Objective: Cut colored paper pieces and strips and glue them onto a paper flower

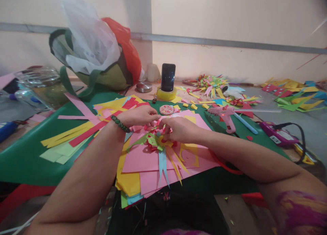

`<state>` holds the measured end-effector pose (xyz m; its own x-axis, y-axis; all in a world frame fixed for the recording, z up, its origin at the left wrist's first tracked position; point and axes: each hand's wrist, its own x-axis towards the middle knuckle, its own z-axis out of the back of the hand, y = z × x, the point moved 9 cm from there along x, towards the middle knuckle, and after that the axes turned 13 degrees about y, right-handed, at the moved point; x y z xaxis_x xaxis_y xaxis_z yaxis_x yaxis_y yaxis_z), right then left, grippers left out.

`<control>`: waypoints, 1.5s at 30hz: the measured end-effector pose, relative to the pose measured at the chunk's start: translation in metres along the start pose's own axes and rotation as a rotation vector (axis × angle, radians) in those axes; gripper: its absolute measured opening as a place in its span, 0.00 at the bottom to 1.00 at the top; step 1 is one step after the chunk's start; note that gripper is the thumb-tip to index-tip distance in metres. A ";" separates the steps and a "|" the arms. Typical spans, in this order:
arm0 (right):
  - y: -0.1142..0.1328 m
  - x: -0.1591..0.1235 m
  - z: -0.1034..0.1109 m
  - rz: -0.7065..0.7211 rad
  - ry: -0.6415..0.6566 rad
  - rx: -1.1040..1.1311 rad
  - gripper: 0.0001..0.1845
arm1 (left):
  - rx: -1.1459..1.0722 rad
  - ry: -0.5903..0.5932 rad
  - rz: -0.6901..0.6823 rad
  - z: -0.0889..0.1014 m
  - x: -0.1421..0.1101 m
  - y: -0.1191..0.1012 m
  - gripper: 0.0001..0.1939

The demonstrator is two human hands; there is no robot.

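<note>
A paper decoration (159, 142) of curled and cut strips in green, red, yellow and light blue lies on a stack of pink paper sheets (135, 160). Its long forked tails point toward me. My left hand (145, 115), with a green bead bracelet at the wrist, has its fingers closed at the decoration's far left edge. My right hand (180, 129) curls its fingers onto the top right of it. What lies right between the fingertips is partly hidden. Just beyond the hands sits a small round patterned disc (166, 109).
A pink glue gun (224, 116) with a red light stands to the right, near a purple power strip (278, 134). Paper strips (74, 132) fan out on the left. A phone (168, 77) stands in a yellow tape roll (166, 94); a bag (109, 71) is behind.
</note>
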<state>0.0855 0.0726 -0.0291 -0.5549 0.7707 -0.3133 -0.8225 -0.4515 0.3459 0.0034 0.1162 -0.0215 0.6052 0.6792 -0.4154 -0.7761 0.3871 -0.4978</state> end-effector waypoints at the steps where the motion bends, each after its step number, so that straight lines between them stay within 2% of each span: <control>1: 0.000 0.000 0.000 -0.006 -0.001 -0.011 0.18 | -0.004 0.009 0.002 -0.001 0.000 0.000 0.23; 9: 0.001 0.001 -0.004 0.001 -0.021 -0.087 0.19 | 0.003 0.043 -0.013 -0.007 0.002 -0.002 0.19; 15: 0.001 0.002 -0.005 0.004 -0.071 -0.161 0.26 | -0.016 0.021 -0.023 -0.005 0.002 0.000 0.18; 20: -0.007 -0.002 0.003 -0.008 -0.072 -0.064 0.24 | -0.003 0.010 0.008 -0.003 0.001 0.001 0.18; 24: -0.009 -0.009 0.017 -0.016 -0.178 -0.040 0.22 | -0.026 -0.019 -0.001 0.001 -0.002 0.000 0.18; 27: -0.005 -0.008 0.015 0.000 -0.209 -0.129 0.29 | -0.012 -0.039 -0.006 0.003 -0.003 -0.002 0.19; 31: 0.001 -0.002 0.005 0.022 -0.138 -0.266 0.38 | -0.012 -0.046 0.013 0.003 -0.002 -0.001 0.20; 37: -0.002 -0.008 0.012 0.057 -0.174 -0.166 0.33 | -0.009 -0.067 -0.025 0.007 -0.001 0.000 0.17; 41: -0.012 -0.003 0.004 0.013 -0.111 -0.127 0.34 | -0.033 -0.107 -0.035 0.010 0.001 0.004 0.15; 45: -0.022 0.005 -0.002 -0.048 -0.075 0.008 0.28 | -0.126 -0.151 -0.024 0.011 0.002 0.008 0.16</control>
<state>0.1003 0.0852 -0.0397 -0.5039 0.8229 -0.2628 -0.8465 -0.4099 0.3396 -0.0034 0.1275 -0.0178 0.5823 0.7603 -0.2880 -0.7276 0.3293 -0.6018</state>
